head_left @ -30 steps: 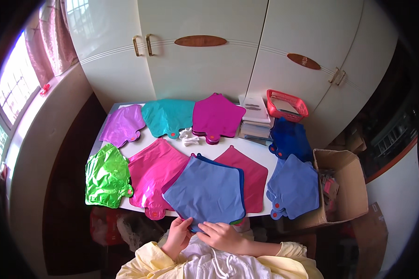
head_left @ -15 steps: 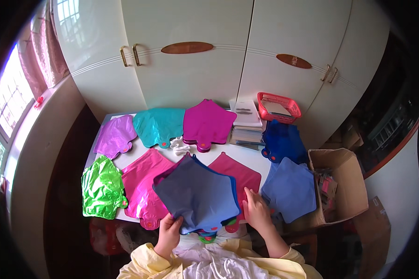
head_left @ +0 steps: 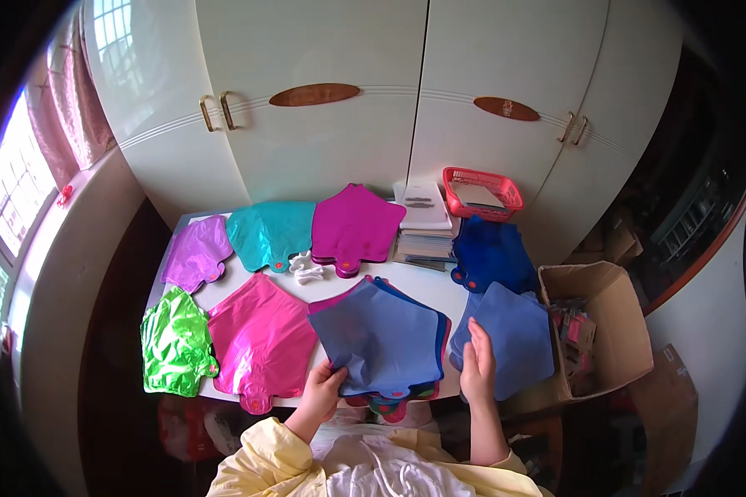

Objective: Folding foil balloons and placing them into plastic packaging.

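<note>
My left hand [head_left: 323, 391] pinches the lower left edge of a stack of flat star-shaped foil balloons [head_left: 381, 340], blue-grey on top. Darker blue and pink edges show behind it at the right, with red and green tabs below. Beside the stack's right edge my right hand [head_left: 477, 369] is raised, fingers stretched and holding nothing. A pile of light blue foil balloons [head_left: 512, 348] lies just beyond it. Left of the held stack are shiny pink foil balloons [head_left: 261, 340] and bright green ones [head_left: 176, 344].
Along the back of the white table [head_left: 373, 275] lie purple [head_left: 197, 251], teal [head_left: 272, 232], magenta [head_left: 356, 225] and dark blue [head_left: 493, 253] foil balloons. White cloth [head_left: 307, 269], a stack of papers [head_left: 425, 240] and a red basket [head_left: 485, 207] sit among them. A cardboard box [head_left: 617, 331] stands right.
The held stack has shifted right, and the dark pink balloon at its right is now mostly behind it. My right hand has come off that balloon and stands upright, apart from the stack.
</note>
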Demonstrator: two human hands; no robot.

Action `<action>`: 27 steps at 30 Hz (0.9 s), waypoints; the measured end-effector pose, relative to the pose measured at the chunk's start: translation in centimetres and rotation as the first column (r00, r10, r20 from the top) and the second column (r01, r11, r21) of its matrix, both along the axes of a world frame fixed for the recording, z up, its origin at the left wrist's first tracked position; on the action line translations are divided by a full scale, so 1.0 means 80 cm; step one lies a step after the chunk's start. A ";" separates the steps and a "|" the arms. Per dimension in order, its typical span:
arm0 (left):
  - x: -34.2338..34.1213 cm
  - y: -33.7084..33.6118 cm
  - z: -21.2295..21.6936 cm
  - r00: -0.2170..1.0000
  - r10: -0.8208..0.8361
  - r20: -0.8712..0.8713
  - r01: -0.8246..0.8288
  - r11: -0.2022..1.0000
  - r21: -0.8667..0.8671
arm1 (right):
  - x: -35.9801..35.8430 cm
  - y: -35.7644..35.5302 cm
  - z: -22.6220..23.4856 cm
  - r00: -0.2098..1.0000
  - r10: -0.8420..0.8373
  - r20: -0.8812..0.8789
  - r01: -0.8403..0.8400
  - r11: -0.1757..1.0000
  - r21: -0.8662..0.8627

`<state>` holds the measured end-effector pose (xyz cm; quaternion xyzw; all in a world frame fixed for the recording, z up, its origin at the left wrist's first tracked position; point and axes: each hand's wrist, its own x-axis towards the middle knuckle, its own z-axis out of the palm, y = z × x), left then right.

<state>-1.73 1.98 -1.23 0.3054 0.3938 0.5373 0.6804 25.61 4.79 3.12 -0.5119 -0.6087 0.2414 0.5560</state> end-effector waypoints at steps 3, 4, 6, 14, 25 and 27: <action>-0.001 -0.002 0.004 0.999 -0.041 -0.026 0.041 0.999 -0.015 | -0.008 0.010 0.020 0.965 0.115 0.237 -0.104 0.993 -0.059; -0.002 -0.003 0.007 0.998 -0.056 -0.026 0.056 0.998 -0.018 | -0.013 0.016 0.023 0.931 0.138 0.337 -0.127 0.990 -0.056; -0.004 -0.003 0.009 0.997 -0.063 -0.055 0.061 0.998 -0.028 | -0.024 0.029 0.031 0.831 0.183 0.525 -0.179 0.982 -0.058; -0.019 -0.049 0.031 0.930 0.034 -0.367 -0.027 0.999 0.025 | -0.039 0.113 -0.038 0.615 0.117 0.779 0.088 0.972 -0.216; 0.014 -0.096 -0.035 0.889 -0.231 0.396 0.391 0.833 -0.392 | -0.051 0.105 -0.045 0.664 0.129 0.737 -0.092 0.992 -0.091; 0.034 -0.084 -0.022 0.861 -0.168 0.481 0.393 0.819 -0.418 | -0.051 0.102 -0.045 0.666 0.113 0.737 -0.086 0.993 -0.075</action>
